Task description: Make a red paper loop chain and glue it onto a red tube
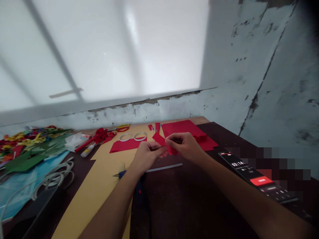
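The left hand [151, 152] and the right hand [183, 143] are close together, and with thumbs and fingers they pinch a red paper piece [159, 138] between them. This piece is above the dark table [189, 196], which stands against a white wall [254, 86] with peeling paint; pale light with shadow bands falls on the part beyond the grip. The visible flat part of the piece points away from the person and a little to the left, and its long axis slants the same way; its other end is hidden by the fingers. Just below the grip lies a narrow pale strip [166, 167]. To the left are two tape rings [136, 136] at a red sheet [124, 145], and farther are yellow-handled scissors [123, 128] and a red paper flower [101, 135]. Behind the right hand are larger red sheets [181, 128]. Nearer to the person, the left forearm crosses partly over a blue glue gun [140, 192], beside a long yellow sheet [82, 199]. A phone [249, 172] lies right of the grip, past the right forearm.
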`<state>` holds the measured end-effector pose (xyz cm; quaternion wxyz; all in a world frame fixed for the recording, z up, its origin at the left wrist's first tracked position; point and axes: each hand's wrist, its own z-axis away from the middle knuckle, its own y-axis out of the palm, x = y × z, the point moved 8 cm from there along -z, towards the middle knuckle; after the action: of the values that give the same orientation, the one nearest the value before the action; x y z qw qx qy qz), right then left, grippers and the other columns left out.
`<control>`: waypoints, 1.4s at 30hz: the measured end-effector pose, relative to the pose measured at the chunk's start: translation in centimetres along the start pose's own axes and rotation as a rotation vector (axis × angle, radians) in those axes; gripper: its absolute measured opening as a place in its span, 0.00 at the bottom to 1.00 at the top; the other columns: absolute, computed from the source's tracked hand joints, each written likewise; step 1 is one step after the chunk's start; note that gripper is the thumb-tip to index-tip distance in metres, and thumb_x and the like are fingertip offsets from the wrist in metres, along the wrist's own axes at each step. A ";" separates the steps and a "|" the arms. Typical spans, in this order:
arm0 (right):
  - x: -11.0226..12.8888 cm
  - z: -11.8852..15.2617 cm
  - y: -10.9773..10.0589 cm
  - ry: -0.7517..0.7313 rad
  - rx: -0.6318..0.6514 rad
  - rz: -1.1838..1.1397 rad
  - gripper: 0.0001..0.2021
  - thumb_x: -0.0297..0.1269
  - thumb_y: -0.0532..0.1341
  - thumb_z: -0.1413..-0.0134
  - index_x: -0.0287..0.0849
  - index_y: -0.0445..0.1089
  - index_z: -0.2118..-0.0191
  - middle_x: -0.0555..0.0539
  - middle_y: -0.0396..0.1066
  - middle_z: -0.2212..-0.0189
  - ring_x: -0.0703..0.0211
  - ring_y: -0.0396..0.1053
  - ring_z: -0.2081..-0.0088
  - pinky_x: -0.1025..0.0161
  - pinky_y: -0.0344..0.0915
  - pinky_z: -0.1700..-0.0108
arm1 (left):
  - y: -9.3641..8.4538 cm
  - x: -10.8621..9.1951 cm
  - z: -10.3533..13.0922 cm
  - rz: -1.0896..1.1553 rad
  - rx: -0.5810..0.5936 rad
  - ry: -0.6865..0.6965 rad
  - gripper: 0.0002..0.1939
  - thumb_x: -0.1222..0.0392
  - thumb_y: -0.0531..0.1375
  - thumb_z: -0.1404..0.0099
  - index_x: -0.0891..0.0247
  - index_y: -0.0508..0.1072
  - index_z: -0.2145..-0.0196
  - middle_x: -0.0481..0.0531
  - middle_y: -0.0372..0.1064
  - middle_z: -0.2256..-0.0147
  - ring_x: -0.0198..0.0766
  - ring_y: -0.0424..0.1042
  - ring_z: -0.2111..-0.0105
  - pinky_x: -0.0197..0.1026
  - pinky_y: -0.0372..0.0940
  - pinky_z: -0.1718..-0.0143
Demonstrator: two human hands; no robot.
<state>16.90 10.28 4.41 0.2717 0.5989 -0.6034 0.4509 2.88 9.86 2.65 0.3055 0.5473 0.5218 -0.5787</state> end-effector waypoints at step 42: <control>-3.4 0.3 -0.5 0.202 -0.271 -0.324 0.20 0.52 0.71 0.58 0.40 0.78 0.65 0.43 0.78 0.66 0.55 0.74 0.65 0.58 0.69 0.60 | 2.6 -0.6 1.0 -0.284 0.131 0.084 0.09 0.60 0.59 0.41 0.66 0.75 0.76 0.48 0.69 0.78 0.32 0.62 0.77 0.36 0.53 0.75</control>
<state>17.95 11.72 1.40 0.4772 0.5979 -0.5242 0.3740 5.12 8.11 2.37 0.1622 0.5104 0.5676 -0.6253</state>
